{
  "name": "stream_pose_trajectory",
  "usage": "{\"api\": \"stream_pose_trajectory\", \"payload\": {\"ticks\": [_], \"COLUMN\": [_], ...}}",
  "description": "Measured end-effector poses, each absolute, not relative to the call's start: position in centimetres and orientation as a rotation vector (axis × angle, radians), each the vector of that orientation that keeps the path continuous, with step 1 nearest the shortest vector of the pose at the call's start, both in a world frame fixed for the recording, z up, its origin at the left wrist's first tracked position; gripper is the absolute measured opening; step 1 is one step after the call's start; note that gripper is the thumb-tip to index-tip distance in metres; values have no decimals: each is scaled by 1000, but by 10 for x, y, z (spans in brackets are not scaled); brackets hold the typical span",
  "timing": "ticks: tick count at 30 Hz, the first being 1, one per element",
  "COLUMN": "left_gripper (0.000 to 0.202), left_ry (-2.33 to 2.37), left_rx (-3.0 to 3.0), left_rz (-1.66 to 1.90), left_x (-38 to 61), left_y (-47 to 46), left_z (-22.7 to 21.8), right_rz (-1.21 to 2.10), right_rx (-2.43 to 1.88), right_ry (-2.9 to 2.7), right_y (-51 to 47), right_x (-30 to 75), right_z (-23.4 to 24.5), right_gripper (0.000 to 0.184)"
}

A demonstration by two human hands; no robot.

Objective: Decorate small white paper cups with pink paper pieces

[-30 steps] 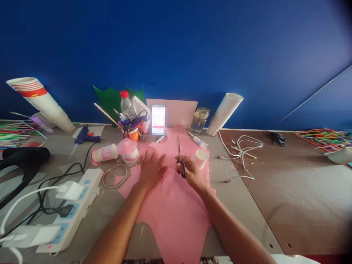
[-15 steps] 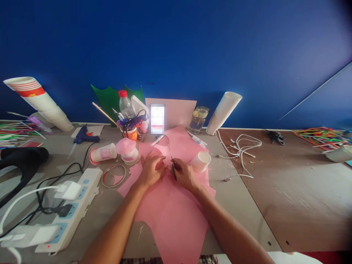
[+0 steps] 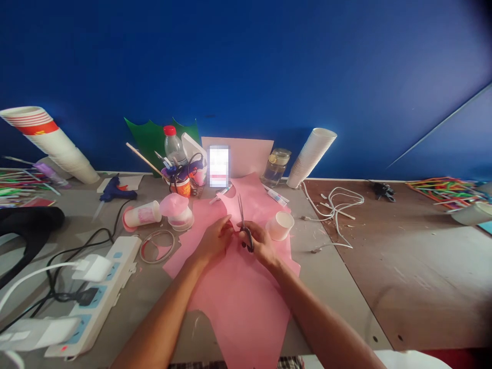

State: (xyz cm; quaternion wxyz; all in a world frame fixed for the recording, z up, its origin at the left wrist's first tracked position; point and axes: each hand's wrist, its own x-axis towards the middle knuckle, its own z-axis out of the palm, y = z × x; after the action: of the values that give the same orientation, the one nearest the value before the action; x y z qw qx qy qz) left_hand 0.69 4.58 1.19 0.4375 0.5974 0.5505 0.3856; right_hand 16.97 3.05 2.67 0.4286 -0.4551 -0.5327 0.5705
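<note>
My right hand [image 3: 258,242] is closed around dark-handled scissors [image 3: 242,218], whose narrow blades point away from me. Just left of it, my left hand [image 3: 216,239] has its fingers curled together on a light pink piece of paper [image 3: 229,204], partly hidden by the fingers. Both hands are above a large pink paper sheet [image 3: 242,297] with irregular cut edges. A white paper cup [image 3: 282,226] stands on that sheet beside my right hand. To the left of my left hand are a cup with a pink covering [image 3: 177,210] and a roll of tape [image 3: 157,246].
On the left lie a power strip [image 3: 102,297] with cables and a blue glue gun [image 3: 117,190]. Along the wall stand a bottle [image 3: 175,148], a glass jar [image 3: 277,166] and a leaning cup stack [image 3: 312,158]. A white cable [image 3: 338,202] lies coiled on the right.
The scissors have turned more upright, and their blades now show beside the light pink paper. My left fingers have drawn closer together. The view has shifted slightly.
</note>
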Motion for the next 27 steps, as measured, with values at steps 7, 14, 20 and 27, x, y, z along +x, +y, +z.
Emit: {"api": "stream_pose_trajectory", "payload": {"ticks": [7,14,20,27], "left_gripper": [27,19,22,21], "left_ry": [1551,1593,1627,1598], "left_rx": [1458,1344,1380,1432], "left_rz": [1230,1432,1569,1544], "left_x": [-1,-8,-12,-14], "left_y": [50,53,50,49], "left_z": [13,12,16,15], "right_rz": [1363,1241,1156,1055], "right_rx": [-1051,-977,-1081,-1322], "right_ry": [-1294,-1268,-1188,-1364], "right_y": [29,32,39,41], "right_x": [169,181,182,178], "right_z": [30,40,37,27], "right_gripper": [29,35,33,34]}}
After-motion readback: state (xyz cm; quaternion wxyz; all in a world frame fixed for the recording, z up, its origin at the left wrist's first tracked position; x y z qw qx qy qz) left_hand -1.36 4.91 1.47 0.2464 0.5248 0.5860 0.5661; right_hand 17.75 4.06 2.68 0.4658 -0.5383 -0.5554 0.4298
